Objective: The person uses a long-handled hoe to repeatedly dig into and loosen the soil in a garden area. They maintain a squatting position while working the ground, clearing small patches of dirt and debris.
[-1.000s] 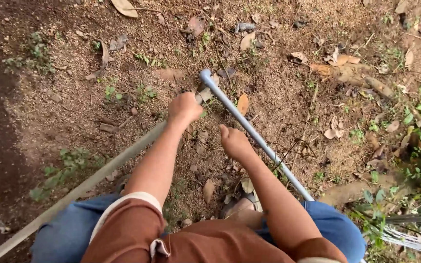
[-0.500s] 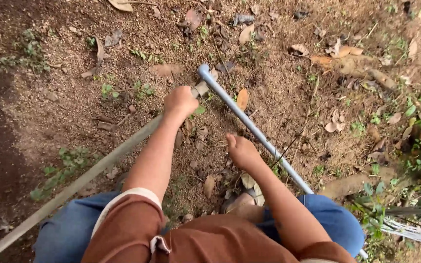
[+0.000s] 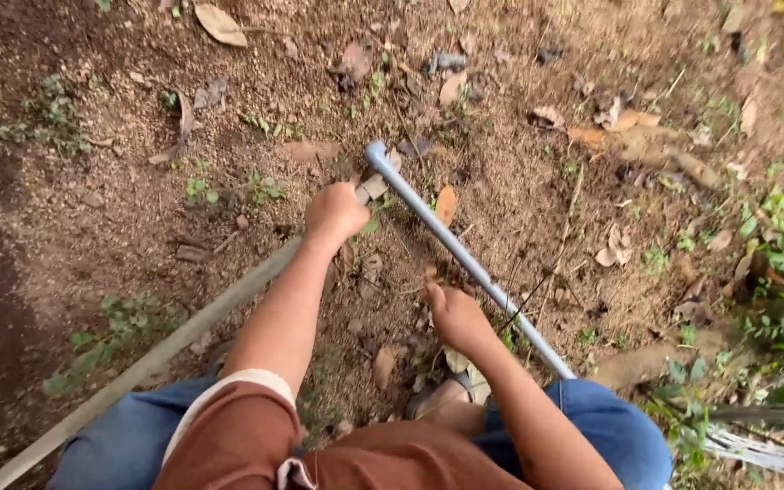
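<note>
Hands apparently on leaf-strewn soil

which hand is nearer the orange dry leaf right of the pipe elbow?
Left. The left hand sits just left of the orange leaf, across the grey pipe; the right hand is lower, nearer the person.

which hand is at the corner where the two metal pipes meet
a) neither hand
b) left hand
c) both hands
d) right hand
b: the left hand is closed on the pipe end by the corner joint, while the right hand sits lower, beside the blue-grey pipe.
</note>
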